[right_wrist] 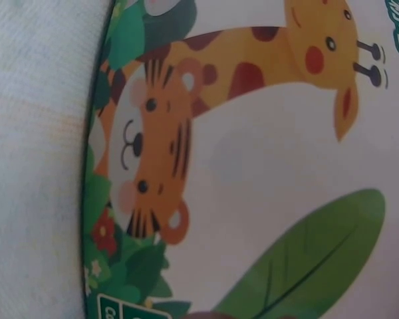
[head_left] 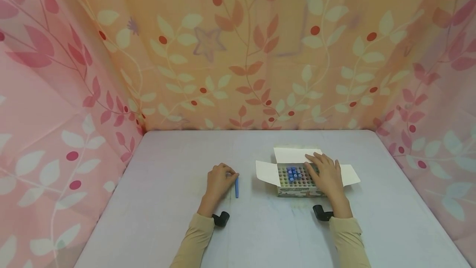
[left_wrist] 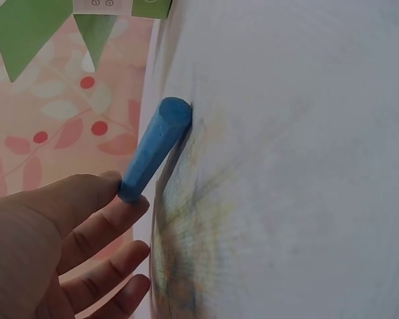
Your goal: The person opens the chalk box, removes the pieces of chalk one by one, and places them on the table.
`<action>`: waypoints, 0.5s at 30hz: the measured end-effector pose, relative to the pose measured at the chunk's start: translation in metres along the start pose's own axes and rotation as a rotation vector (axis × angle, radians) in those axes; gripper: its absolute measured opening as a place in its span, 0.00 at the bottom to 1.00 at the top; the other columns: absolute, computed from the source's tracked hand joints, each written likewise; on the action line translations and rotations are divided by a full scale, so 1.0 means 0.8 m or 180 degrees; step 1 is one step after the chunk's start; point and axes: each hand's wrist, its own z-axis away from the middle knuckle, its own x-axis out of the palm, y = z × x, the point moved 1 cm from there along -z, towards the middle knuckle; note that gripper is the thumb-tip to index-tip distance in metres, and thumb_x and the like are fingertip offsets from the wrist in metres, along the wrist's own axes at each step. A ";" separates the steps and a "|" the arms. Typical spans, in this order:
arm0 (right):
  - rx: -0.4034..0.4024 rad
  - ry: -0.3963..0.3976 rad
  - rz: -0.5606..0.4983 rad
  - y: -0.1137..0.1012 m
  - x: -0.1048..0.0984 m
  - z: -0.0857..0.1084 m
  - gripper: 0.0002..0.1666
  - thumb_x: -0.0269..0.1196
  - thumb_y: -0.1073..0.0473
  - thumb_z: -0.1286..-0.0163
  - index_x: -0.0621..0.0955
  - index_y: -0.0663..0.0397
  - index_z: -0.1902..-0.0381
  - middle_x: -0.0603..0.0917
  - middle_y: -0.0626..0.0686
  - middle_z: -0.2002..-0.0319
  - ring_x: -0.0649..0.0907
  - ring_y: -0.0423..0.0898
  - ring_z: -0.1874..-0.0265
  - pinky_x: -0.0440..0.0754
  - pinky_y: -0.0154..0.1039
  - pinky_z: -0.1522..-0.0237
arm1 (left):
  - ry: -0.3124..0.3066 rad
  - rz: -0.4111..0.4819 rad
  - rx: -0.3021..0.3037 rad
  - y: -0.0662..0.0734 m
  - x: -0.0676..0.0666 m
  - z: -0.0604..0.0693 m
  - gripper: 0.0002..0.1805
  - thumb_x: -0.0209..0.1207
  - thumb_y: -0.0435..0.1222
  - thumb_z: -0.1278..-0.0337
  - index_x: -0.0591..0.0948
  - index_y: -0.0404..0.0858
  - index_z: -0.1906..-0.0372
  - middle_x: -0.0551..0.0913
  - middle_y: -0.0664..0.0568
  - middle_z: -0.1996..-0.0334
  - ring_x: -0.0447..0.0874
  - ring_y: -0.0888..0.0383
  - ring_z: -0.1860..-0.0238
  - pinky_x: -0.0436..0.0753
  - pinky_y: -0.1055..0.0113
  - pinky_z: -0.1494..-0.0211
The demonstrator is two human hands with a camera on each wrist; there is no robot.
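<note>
Pink leaf-patterned cloth (head_left: 41, 90) is hanging along the left of the pale table (head_left: 156, 235). Moving rightward, we are seeing a tan sleeve (head_left: 193, 239), then a black wrist device (head_left: 222, 219) sitting beside the left hand (head_left: 220, 182).

Left grip: thumb and index finger are pinching one end of a blue stick (head_left: 236, 188), closing down to its thickness; in the left wrist view the other fingers are spreading loosely apart. The stick is pointing back toward the person, between that hand and the box (head_left: 297, 193). Its free end is showing close to the tabletop; whether it is touching, we are unable to tell.

Next along, the box is sitting open, its white flaps (head_left: 267, 172) folding outward at left, back and right. Inside we are noting rows of small round shapes (head_left: 284, 183), too small to tell as holes or ends. Several blue sticks (head_left: 291, 173) are standing upright toward the left part, rising above the rows.

Right hand (head_left: 328, 178) is lying over the box's right part, loose, fingers spreading; how firmly it is touching, we are not telling from this angle. The right wrist view is showing printed cardboard: a tiger (right_wrist: 149, 153), a giraffe (right_wrist: 253, 63), a green leaf (right_wrist: 306, 259).
</note>
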 end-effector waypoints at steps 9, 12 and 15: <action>-0.0001 -0.0040 0.0006 0.000 0.000 0.000 0.26 0.52 0.44 0.31 0.74 0.48 0.40 0.69 0.62 0.38 0.61 0.66 0.36 0.44 0.70 0.38 | 0.0027 0.0068 -0.0021 -0.001 0.001 0.000 0.07 0.66 0.45 0.52 0.86 0.47 0.73 0.83 0.52 0.66 0.77 0.49 0.62 0.73 0.50 0.57; -0.0001 -0.0040 0.0017 0.001 0.000 0.000 0.26 0.52 0.43 0.31 0.73 0.48 0.40 0.69 0.62 0.38 0.61 0.66 0.36 0.44 0.70 0.38 | -0.0014 0.0209 -0.0036 0.001 -0.002 0.000 0.07 0.65 0.45 0.50 0.85 0.46 0.70 0.83 0.51 0.64 0.78 0.49 0.61 0.74 0.51 0.57; 0.0009 -0.0052 0.0024 0.002 0.001 0.001 0.26 0.52 0.43 0.30 0.73 0.48 0.40 0.69 0.62 0.37 0.61 0.66 0.36 0.44 0.69 0.38 | -0.0071 0.0386 -0.0075 0.004 -0.005 -0.001 0.07 0.63 0.44 0.47 0.85 0.47 0.68 0.82 0.51 0.61 0.78 0.49 0.59 0.74 0.52 0.56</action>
